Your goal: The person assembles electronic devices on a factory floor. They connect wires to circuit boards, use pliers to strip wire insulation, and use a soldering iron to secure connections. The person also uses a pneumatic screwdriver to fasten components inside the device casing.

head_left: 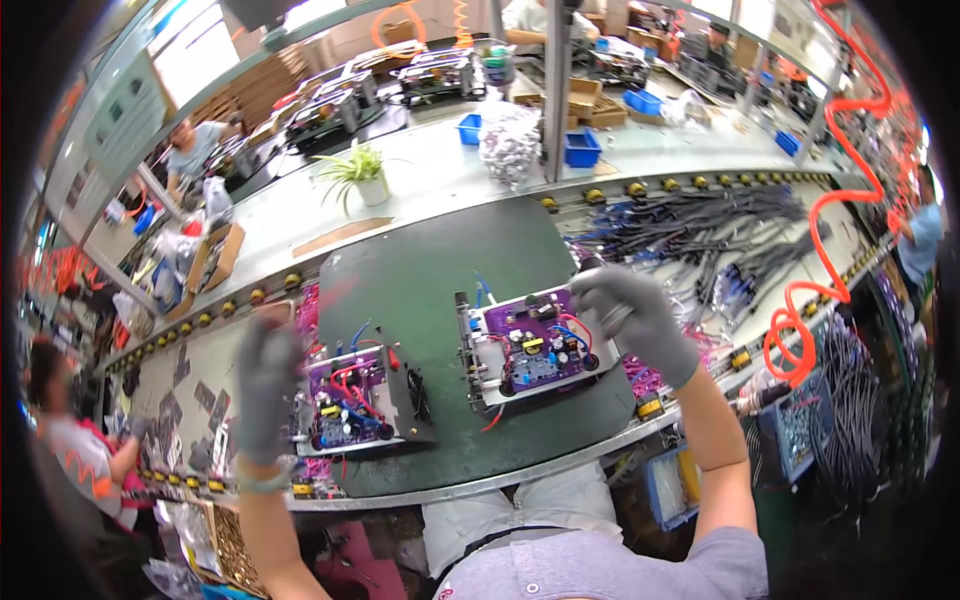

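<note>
Two open metal chassis with purple circuit boards stand on a dark green mat. The left chassis has red and blue wires and a black side panel. The right chassis carries a similar board with yellow and black parts. My left hand, in a grey glove, is beside the left chassis's outer edge, smeared by motion; its grip cannot be made out. My right hand, also gloved, is at the right chassis's far right corner with fingers curled in; what they hold is hidden.
Black cables lie in a heap at the right, beyond the mat. A coiled orange air hose hangs at the right. Flat dark plates lie at the left. A potted plant stands on the far shelf. Co-workers are at the sides and back.
</note>
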